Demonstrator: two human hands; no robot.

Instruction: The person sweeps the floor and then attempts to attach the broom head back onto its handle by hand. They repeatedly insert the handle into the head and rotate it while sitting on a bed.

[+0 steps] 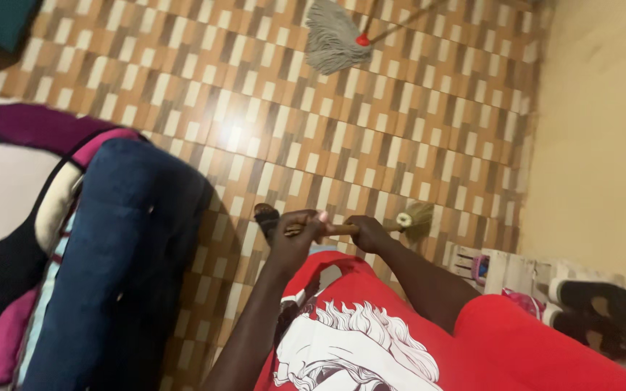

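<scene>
Beyond my fingers (320,217), open patterned floor (269,108) lies free; a blue cushion (132,246) crowds close at one side, a mop (335,36) well ahead.

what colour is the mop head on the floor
Grey strands with a red collar, on the mop head; it shows best in the head view.

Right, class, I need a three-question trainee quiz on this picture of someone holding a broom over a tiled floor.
1. True or false: the left hand and the right hand both grip the broom.
2. What lies on the tiled floor at the top of the picture? A. mop B. bucket C. towel
3. What colour is the person's shirt?
Key: 1 true; 2 A; 3 red.
</scene>
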